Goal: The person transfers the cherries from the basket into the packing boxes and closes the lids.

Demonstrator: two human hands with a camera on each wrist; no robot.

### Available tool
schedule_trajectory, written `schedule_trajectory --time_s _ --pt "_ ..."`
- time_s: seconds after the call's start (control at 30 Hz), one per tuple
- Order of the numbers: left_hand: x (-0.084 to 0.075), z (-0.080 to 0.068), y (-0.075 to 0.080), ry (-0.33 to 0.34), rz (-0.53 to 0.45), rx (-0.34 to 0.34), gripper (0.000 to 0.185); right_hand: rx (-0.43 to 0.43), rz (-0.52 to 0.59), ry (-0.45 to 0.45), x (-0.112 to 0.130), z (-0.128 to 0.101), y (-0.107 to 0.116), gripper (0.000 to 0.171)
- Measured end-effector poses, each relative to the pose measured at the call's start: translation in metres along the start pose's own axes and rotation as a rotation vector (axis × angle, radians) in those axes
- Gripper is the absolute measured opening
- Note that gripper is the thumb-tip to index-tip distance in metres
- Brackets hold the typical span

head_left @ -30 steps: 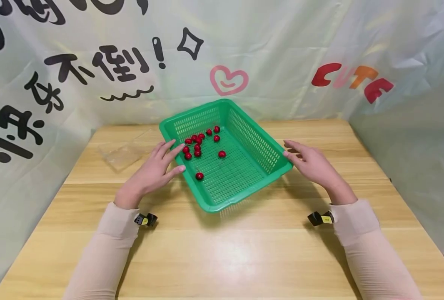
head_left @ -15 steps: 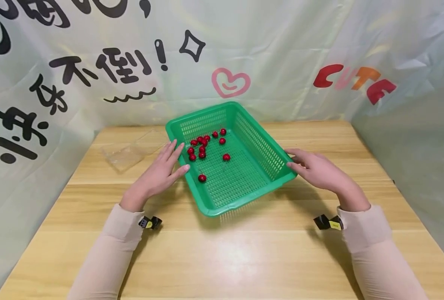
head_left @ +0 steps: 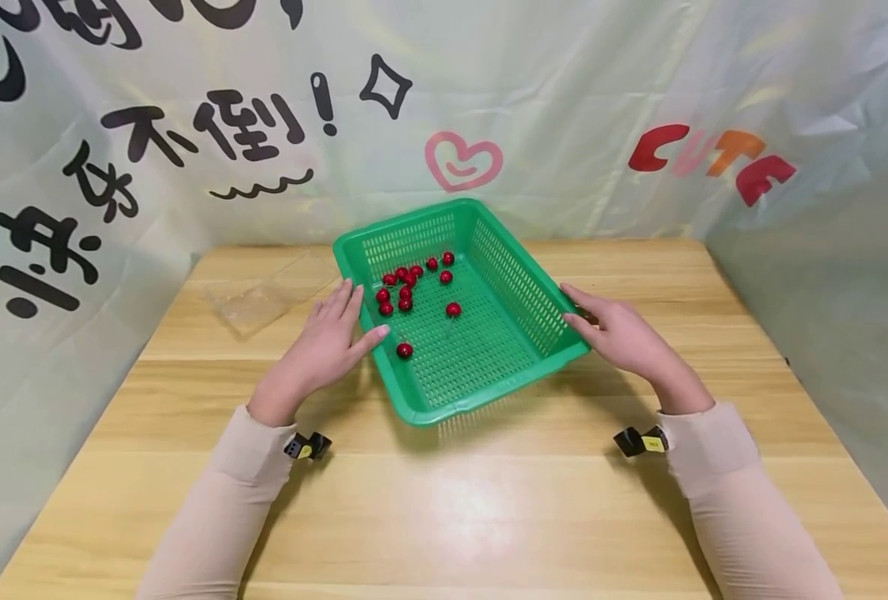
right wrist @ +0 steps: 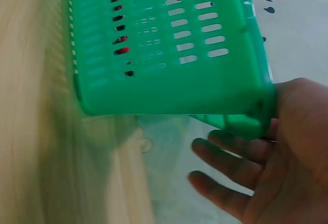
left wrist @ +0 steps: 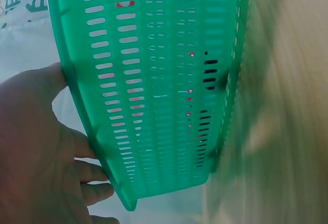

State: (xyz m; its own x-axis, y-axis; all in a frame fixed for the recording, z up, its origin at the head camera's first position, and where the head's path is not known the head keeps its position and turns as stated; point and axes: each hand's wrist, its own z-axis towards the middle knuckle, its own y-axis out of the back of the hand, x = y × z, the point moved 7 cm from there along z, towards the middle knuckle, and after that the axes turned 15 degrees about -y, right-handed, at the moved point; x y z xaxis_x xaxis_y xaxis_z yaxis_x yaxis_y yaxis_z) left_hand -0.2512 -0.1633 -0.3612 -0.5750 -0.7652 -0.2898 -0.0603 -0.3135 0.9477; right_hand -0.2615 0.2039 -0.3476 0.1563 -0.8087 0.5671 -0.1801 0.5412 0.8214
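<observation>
A green slotted plastic basket (head_left: 515, 382) stands turned at an angle on the wooden table. Inside it lie several red cherries (head_left: 405, 351), most of them gathered toward the left and far sides. My left hand (head_left: 322, 343) touches the basket's left rim, thumb over the edge and fingers stretched along the outside. At the opposite corner my right hand (head_left: 627, 335) meets the rim with its thumb and forefinger. In the right wrist view, the other fingers (right wrist: 223, 188) extend loosely past that corner, beneath the rim.
A clear plastic piece (head_left: 252, 302) lies on the table (head_left: 474, 517) at the back left, beside the basket. Behind the table hangs a pale cloth (head_left: 549, 125) printed with black writing, a pink heart and coloured letters.
My left thumb has come further over the rim. My right hand, earlier at the corner with its forefinger beyond the rim, now rests thumb and forefinger on it. The camera view shifts slightly.
</observation>
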Motion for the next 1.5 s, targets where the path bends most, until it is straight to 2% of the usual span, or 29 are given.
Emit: schedule_trajectory --time_s 0.17,0.4,0.63,0.8,1.03,1.23,1.5 --pt "0.002 0.003 -0.006 -0.029 -0.028 -0.023 0.089 0.035 -0.082 -0.012 0.003 -0.008 0.002 0.056" --pt "0.0 0.006 -0.008 -0.054 -0.065 -0.04 0.084 0.014 -0.184 -0.051 0.01 -0.026 0.008 0.059" --pt "-0.001 0.018 -0.006 -0.122 -0.058 -0.049 0.082 0.006 -0.145 -0.083 0.0 -0.022 0.014 0.067" --pt "-0.002 0.029 -0.01 -0.156 -0.08 -0.032 0.081 -0.017 -0.098 -0.08 -0.009 -0.015 0.017 0.071" --pt "-0.006 0.038 -0.014 -0.202 -0.083 -0.022 0.079 -0.066 -0.021 0.011 -0.014 -0.013 0.019 0.064" --pt "-0.01 0.047 -0.017 -0.237 -0.071 -0.022 0.079 -0.043 -0.004 0.104 -0.023 -0.007 0.014 0.059" --pt "-0.014 0.056 -0.021 -0.271 -0.08 -0.008 0.078 -0.006 -0.004 0.162 -0.032 -0.012 0.012 0.062"
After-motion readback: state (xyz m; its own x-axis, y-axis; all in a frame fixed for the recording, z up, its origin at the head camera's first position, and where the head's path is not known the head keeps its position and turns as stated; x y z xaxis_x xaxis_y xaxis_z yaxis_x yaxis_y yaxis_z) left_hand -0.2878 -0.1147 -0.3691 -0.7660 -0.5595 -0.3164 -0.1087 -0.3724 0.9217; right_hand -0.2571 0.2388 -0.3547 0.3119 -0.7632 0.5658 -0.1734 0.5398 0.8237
